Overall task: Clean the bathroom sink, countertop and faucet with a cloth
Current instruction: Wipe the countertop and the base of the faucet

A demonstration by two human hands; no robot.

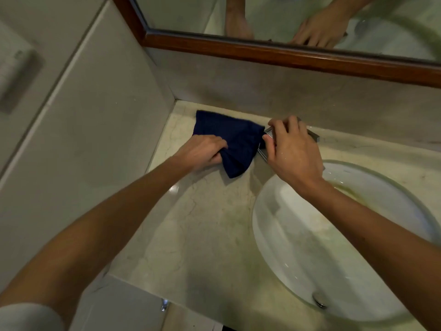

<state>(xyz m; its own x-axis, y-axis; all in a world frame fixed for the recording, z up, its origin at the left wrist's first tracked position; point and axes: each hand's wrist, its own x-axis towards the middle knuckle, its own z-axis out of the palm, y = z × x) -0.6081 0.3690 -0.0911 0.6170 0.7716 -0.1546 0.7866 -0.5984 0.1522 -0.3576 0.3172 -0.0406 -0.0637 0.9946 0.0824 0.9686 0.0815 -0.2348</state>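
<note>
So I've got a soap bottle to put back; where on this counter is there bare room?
Bare countertop lies between the side wall, the front edge and the sink rim. The back strip is crowded: left hand grips the blue cloth, right hand covers the faucet.

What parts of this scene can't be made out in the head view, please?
- Faucet: mostly hidden under the right hand.
- Left hand fingertips: buried in the cloth.
- Sink: far side crossed by the right forearm, cut off by the frame edge.
- Wall fixture: blurred.
</note>
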